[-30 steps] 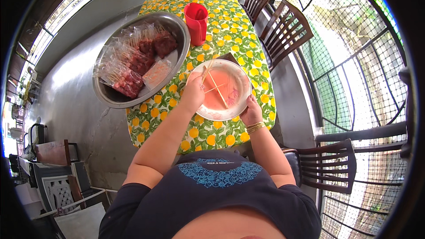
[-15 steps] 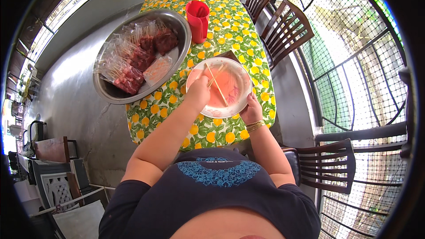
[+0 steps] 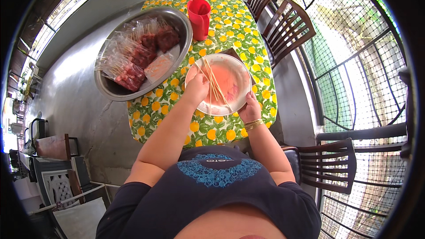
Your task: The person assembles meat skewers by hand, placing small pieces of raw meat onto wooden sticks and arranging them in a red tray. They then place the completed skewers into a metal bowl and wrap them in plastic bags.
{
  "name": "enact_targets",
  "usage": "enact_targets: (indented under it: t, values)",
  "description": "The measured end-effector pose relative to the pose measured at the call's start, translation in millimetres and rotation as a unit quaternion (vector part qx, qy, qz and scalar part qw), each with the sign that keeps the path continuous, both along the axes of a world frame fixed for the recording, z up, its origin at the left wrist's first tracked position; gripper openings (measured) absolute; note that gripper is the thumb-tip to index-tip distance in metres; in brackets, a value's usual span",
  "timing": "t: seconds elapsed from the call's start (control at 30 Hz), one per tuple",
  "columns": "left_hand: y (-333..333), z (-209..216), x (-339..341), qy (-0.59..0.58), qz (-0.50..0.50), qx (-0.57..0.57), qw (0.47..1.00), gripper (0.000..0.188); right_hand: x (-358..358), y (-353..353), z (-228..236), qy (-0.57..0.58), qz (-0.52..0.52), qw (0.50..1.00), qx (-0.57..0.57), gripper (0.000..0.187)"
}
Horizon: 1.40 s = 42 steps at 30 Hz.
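A white plate (image 3: 246,72) with a pinkish wet film inside lies at the near part of the table. My left hand (image 3: 197,89) reaches over its left side, fingers closed on several thin wooden skewers (image 3: 213,83). The skewers slant across the plate, spread slightly apart, their lower ends toward its near right side. At the plate's lower right rim, my right hand (image 3: 250,107) grips the edge, thumb on top and the other fingers mostly hidden.
A large metal basin (image 3: 102,83) at left holds bagged skewered red meat (image 3: 130,78) and a flat pale-pink packet (image 3: 159,67). Beyond the plate stands a red plastic pitcher (image 3: 199,21). A fruit-patterned cloth (image 3: 212,128) covers the table. Wooden chairs (image 3: 290,28) line the right side.
The skewers have gone from a crossed pair lying over the plate to a looser, nearly parallel bunch in my left hand. My right hand keeps its hold on the plate.
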<state>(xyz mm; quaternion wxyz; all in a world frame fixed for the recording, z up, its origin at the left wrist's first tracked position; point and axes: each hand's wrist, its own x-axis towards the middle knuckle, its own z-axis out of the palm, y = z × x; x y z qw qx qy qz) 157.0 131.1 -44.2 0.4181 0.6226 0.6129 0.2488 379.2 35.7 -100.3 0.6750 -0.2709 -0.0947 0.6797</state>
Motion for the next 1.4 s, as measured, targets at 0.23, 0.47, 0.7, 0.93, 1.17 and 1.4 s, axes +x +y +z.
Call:
enact_targets:
  t: [0.23,0.47,0.7,0.93,1.17,1.4]
  values:
    - [-31,-15,-55,-0.169,0.130,0.060,0.975,0.054,3,-2,21,-0.023,0.005,0.999,0.029,0.033]
    - [-95,-35,-52,-0.651,0.047,-0.166,0.740,0.112,-7,-26,37,-0.034,0.109,0.992,-0.047,0.036]
    - [-134,-62,-103,-0.605,0.138,-0.155,0.769,0.122,5,-7,-28,-0.133,0.218,0.938,-0.236,0.046]
    - [-176,-79,-157,-0.591,0.242,-0.119,0.760,0.115,-8,52,-69,-0.274,0.188,0.884,-0.328,0.060]
    - [-201,-74,-188,-0.595,0.280,-0.054,0.751,0.113,-5,64,-75,-0.307,0.065,0.903,-0.293,0.018]
    - [-231,-66,-199,-0.569,0.328,-0.013,0.754,0.112,6,40,-61,-0.262,-0.005,0.937,-0.233,0.013]
